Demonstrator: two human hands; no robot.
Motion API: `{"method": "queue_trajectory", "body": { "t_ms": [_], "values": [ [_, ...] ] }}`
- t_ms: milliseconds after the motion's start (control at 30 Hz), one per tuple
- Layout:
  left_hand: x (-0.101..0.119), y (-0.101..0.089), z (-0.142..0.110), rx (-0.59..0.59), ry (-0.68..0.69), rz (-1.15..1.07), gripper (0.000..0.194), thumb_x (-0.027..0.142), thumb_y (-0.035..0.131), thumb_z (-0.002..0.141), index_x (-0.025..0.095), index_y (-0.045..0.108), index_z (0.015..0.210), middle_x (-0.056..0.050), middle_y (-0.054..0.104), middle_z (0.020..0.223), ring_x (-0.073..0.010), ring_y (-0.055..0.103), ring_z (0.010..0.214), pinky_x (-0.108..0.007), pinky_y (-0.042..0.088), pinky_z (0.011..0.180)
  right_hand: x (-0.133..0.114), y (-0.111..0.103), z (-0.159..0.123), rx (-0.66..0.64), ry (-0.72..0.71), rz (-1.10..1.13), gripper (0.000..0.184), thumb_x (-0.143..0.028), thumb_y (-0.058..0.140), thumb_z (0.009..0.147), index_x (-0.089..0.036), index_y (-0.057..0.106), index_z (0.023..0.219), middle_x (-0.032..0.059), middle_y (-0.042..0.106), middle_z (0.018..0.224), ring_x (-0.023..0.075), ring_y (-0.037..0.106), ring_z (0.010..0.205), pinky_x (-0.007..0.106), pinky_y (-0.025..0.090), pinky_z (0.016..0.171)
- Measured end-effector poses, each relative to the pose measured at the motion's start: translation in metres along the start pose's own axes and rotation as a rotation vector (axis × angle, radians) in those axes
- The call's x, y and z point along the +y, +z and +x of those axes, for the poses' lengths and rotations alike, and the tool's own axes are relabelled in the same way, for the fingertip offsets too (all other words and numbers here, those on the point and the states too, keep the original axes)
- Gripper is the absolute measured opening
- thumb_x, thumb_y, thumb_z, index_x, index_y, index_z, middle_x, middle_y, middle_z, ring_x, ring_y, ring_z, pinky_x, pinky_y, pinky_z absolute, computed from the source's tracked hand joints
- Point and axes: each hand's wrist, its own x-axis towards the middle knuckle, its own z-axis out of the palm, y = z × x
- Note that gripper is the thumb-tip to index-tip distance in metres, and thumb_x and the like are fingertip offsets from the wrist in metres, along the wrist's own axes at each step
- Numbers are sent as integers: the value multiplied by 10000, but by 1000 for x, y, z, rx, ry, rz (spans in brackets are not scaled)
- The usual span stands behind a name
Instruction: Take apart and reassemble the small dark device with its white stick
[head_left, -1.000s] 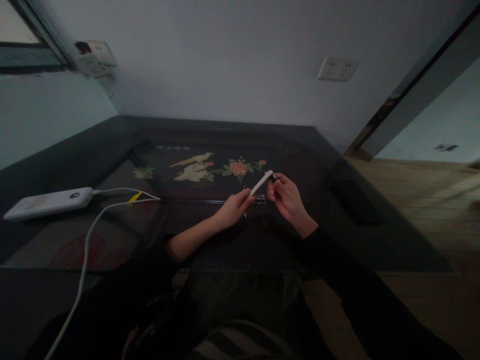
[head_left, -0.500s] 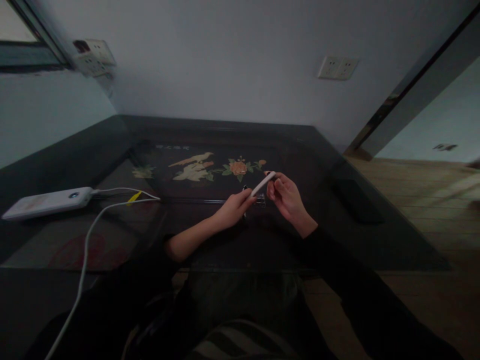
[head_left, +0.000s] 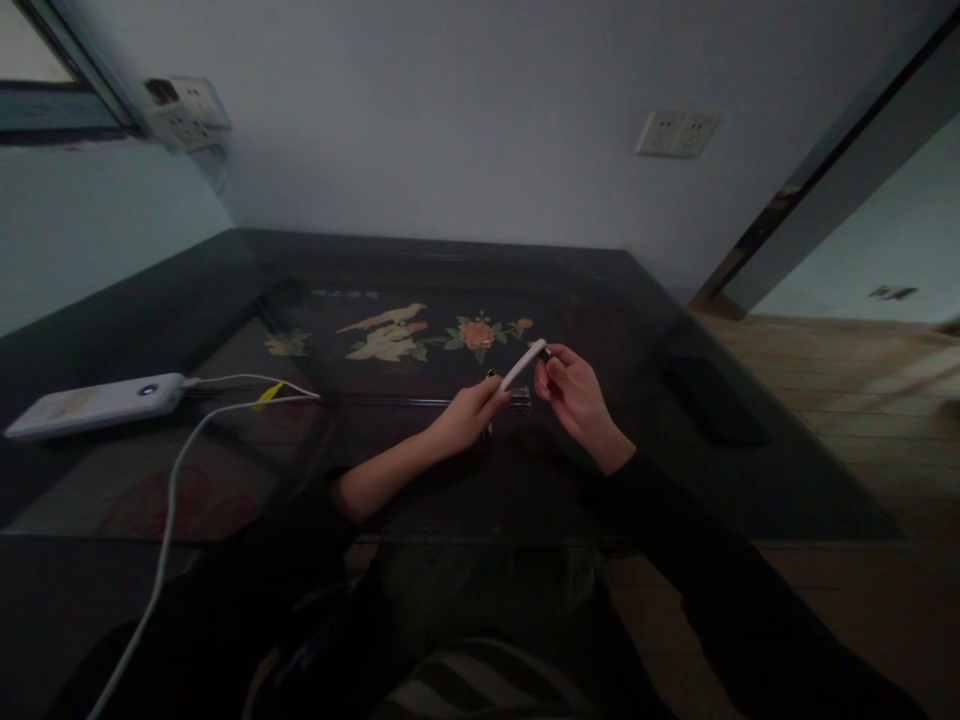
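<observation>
I hold a slim white stick-like object (head_left: 523, 366) between both hands above a dark glass-topped table (head_left: 225, 300). My left hand (head_left: 466, 420) pinches its lower end. My right hand (head_left: 574, 397) pinches the upper end, where a small dark tip shows at the fingertips. A small clear item (head_left: 520, 401) lies on the table just under the hands; I cannot make out what it is.
A white power bank (head_left: 94, 404) with white cables (head_left: 180, 470) lies at the table's left. A bird and flower inlay (head_left: 420, 335) decorates the tabletop. A dark flat object (head_left: 709, 400) rests at the right. Wall sockets (head_left: 676, 134) sit above, and wooden floor (head_left: 847, 400) lies right.
Both hands keep their grip on the white object; its upper end has shifted only slightly. Nothing else moved.
</observation>
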Motion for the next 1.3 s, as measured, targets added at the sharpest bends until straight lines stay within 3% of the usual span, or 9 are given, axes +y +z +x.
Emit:
{"method": "queue_trajectory", "body": {
  "t_ms": [233, 567, 767, 1300],
  "values": [
    [8, 0, -3, -80, 53, -3, 237, 362, 386, 932, 175, 465, 809, 39, 449, 636, -96, 424, 586, -219, 339, 558, -1, 0, 0, -10, -17, -8, 382, -484, 737, 711, -211, 654, 965, -64, 471, 543, 82, 388, 481, 244, 287, 459],
    [-6, 0, 3, 48, 4, -2, 237, 361, 400, 922, 185, 432, 766, 43, 416, 612, -90, 391, 558, -217, 312, 532, 3, -2, 1, -52, -34, 15, 364, -492, 745, 705, -224, 594, 900, -67, 487, 550, 73, 394, 472, 244, 286, 455],
    [-8, -1, 3, 55, -2, -6, 227, 355, 396, 924, 183, 443, 783, 40, 422, 609, -90, 397, 553, -213, 308, 518, 2, -2, 1, -36, -21, 2, 388, -492, 755, 691, -224, 578, 907, -68, 492, 552, 77, 396, 472, 248, 296, 459],
    [4, 0, -2, -52, 79, 32, 217, 340, 396, 927, 172, 478, 817, 39, 444, 633, -96, 426, 582, -224, 341, 564, 0, -1, 0, -12, -3, 1, 370, -467, 747, 709, -210, 656, 958, -65, 489, 559, 73, 398, 479, 238, 298, 459]
  ]
}}
